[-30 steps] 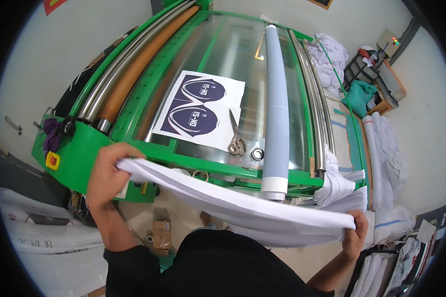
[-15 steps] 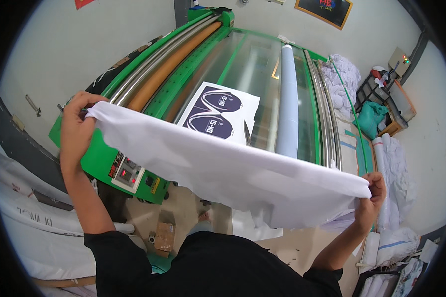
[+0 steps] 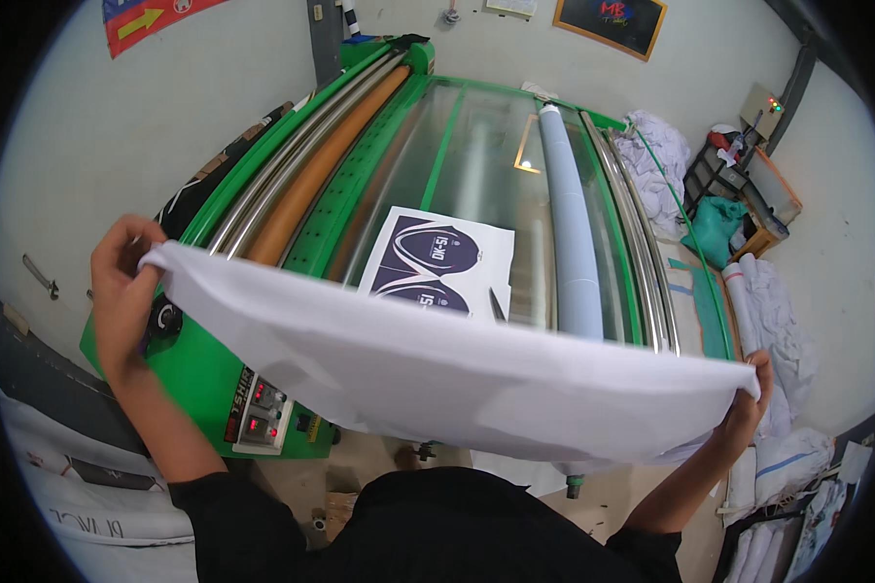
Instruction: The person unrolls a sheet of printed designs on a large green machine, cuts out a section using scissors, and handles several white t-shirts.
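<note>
A wide white cloth (image 3: 437, 379) is stretched between my two hands, its upper edge pulled nearly straight and its lower part hanging loose. At the left end, my left hand (image 3: 126, 287) is closed on a corner. My right hand (image 3: 749, 398) pinches the opposite corner, which sits lower in the view. Beyond the cloth, a white printed sheet (image 3: 491, 253) with dark purple shapes lies on the glass top (image 3: 457, 146) of a green machine. A pointed dark tool (image 3: 497, 305) rests on the sheet; the cloth hides its lower part.
A pale blue roll (image 3: 572, 214) lies along the machine's right part. Metal rollers (image 3: 637, 233) and an orange-brown roller (image 3: 326, 165) flank the glass. The control panel (image 3: 262, 416) is at the near left. White cloth piles (image 3: 651, 160) and a teal sack (image 3: 717, 231) lie at right.
The cloth is drawn tauter, my hands slightly farther apart. My left hand has moved left and down, my right hand slightly right. My view has shifted, and the cloth covers more of the printed sheet.
</note>
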